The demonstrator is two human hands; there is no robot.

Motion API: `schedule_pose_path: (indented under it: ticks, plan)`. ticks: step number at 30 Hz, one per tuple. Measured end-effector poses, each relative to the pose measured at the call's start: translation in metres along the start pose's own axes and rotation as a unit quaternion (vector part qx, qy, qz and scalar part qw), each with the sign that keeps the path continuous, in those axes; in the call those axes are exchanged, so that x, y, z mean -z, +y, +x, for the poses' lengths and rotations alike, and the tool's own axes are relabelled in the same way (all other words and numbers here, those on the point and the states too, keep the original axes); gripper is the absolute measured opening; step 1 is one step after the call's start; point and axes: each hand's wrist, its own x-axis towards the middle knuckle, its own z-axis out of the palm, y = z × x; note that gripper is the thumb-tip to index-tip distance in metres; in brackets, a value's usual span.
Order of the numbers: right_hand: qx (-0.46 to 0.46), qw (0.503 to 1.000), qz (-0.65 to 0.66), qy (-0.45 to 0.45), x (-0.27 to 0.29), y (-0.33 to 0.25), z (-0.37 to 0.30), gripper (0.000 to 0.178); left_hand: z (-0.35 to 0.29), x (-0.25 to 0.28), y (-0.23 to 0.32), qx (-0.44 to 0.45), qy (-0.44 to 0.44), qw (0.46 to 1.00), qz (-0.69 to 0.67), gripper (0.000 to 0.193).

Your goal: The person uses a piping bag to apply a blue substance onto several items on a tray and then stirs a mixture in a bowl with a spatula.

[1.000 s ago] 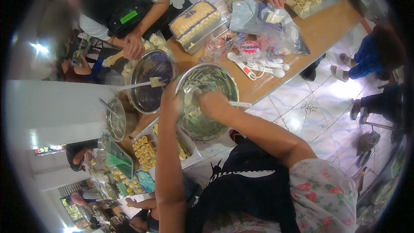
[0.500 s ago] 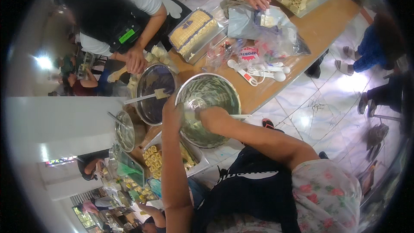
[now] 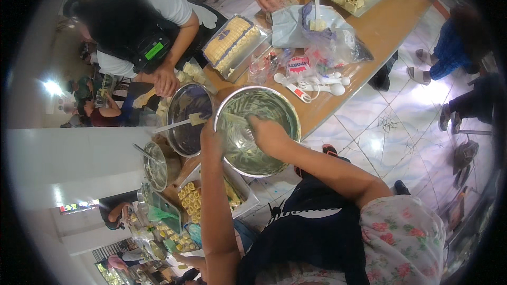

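Note:
A large steel mixing bowl (image 3: pixel 288 108), its inside smeared with pale greenish-yellow cream, stands in front of me near the table edge. At its left rim is my left hand (image 3: pixel 212 138), closed on the rim, with the fingers partly hidden and blurred. Inside the bowl my right hand (image 3: pixel 268 136) is closed round a pale spatula (image 3: pixel 232 118), which is blurred and partly covered by the fingers. A second steel bowl (image 3: pixel 178 106) with purple cream sits just left, a white-handled spatula (image 3: pixel 177 125) lying across it.
A decorated rectangular cake (image 3: pixel 229 42) stands farther back. Measuring spoons (image 3: pixel 317 85), plastic bags (image 3: pixel 296 29) and a tray of cut pieces (image 3: pixel 359 10) lie to the right. At left are a pot (image 3: pixel 158 166) and a tray of rolls (image 3: pixel 253 200). A co-worker's hands (image 3: pixel 165 82) rest nearby.
My right hand has shifted right and up inside the bowl. The bowl shows tilted more toward me. Across the table, another person's hand has drawn back left from the white-handled tool by the bags.

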Motion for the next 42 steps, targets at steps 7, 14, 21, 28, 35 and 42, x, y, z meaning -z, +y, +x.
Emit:
schedule_pose_path:
  ticks: [7, 14, 21, 28, 35, 42]
  plan:
    - [0.052, 0.984, -0.170, 0.005, 0.036, -0.011, -0.010, 0.024, -0.016, 0.001, -0.032, 0.085, 0.006, 0.989, -0.120, 0.041]
    - [0.118, 0.945, -0.301, 0.052, 0.034, 0.005, 0.014, 0.022, -0.035, -0.015, -0.029, 0.162, -0.029, 0.911, -0.377, 0.041]
    - [0.197, 0.905, -0.374, -0.056, 0.050, -0.007, 0.000, 0.021, -0.030, -0.026, -0.061, 0.100, -0.017, 0.943, -0.317, 0.041]
    - [0.268, 0.904, -0.332, 0.033, 0.032, 0.016, 0.013, 0.020, -0.025, -0.027, -0.058, 0.081, -0.088, 0.917, -0.381, 0.046]
    - [0.231, 0.920, -0.314, 0.030, 0.066, -0.001, 0.002, 0.018, -0.039, -0.026, -0.051, 0.118, -0.027, 0.908, -0.400, 0.048]
    - [0.223, 0.901, -0.348, -0.129, 0.032, -0.002, 0.002, 0.019, -0.038, -0.029, -0.049, 0.144, -0.036, 0.886, -0.439, 0.049]
